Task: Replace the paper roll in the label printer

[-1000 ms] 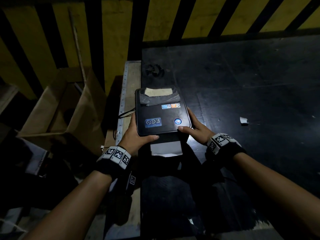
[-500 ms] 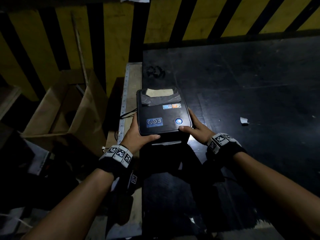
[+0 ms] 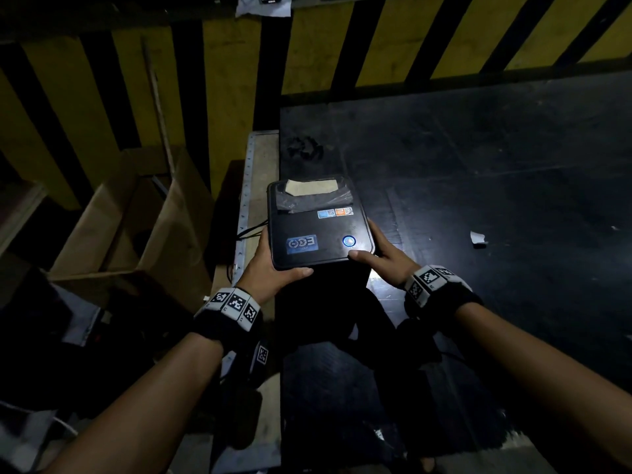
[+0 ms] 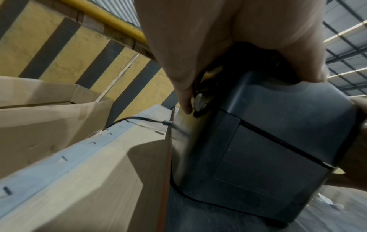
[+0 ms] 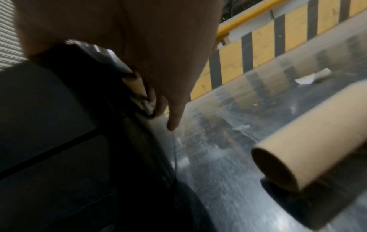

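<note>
The black label printer (image 3: 318, 227) stands at the left edge of the black table (image 3: 496, 159), its blue button lit and its lid down. My left hand (image 3: 273, 268) grips its left front corner, thumb on top and fingers down the side. My right hand (image 3: 379, 258) grips the right front corner the same way. In the left wrist view the left hand (image 4: 208, 47) clasps the printer's (image 4: 268, 149) side. The right wrist view shows the right hand (image 5: 149, 55) on the printer (image 5: 59, 125), and an empty cardboard roll core (image 5: 307, 141) lying on the table beside it. No paper shows at the front.
An open cardboard box (image 3: 130, 227) stands to the left, below the table. A black cable (image 3: 249, 230) runs off the printer over a wooden ledge (image 3: 263, 155). A paper scrap (image 3: 478, 238) lies to the right. A yellow-and-black striped barrier (image 3: 232, 80) closes the back.
The printer lid has come down under both hands. The white paper that showed below its front edge a second ago is now hidden. The hands kept their places.
</note>
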### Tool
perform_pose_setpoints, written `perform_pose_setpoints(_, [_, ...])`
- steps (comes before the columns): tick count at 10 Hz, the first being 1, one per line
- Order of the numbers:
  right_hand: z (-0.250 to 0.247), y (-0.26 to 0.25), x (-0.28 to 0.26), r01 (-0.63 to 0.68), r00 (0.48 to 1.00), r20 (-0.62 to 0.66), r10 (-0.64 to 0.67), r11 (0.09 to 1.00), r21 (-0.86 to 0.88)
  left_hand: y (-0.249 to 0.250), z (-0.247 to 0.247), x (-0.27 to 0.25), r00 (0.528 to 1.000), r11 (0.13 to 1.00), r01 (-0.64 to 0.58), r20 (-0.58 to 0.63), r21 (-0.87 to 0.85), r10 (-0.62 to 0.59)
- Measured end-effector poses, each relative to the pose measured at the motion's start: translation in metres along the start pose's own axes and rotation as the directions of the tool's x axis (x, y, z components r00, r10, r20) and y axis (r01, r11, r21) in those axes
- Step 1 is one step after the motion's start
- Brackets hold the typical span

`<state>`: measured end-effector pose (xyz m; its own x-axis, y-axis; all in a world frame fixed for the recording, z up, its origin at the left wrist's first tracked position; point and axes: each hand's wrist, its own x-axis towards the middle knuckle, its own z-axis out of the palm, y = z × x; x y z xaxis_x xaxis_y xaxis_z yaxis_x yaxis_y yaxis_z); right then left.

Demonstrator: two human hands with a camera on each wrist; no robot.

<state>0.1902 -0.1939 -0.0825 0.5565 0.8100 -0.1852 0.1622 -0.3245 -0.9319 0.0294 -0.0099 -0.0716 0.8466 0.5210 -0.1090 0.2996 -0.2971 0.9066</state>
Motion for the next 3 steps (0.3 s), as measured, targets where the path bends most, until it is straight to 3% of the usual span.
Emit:
perform_pose_setpoints(1, [0.003,-0.011,-0.013,-0.033,0.998,-0.053,0.025,0.987,-0.157,0.002,-0.004,-0.004,0.999,0.999,0.015,0.044,0.042,-0.017])
perform_pose_setpoints(2, [-0.01,-0.036,-0.031,0.018,0.959,-0.264,-0.101,0.954,-0.3,-0.011,-0.01,-0.02,1.0,0.972,0.022,0.011,0.232,-0.026])
perform_pose_setpoints(3, [-0.046,-0.09,-0.072,0.262,0.81,-0.475,-0.344,0.937,-0.232,-0.031,-0.016,-0.068,0.991,0.957,0.11,-0.099,0.269,-0.086])
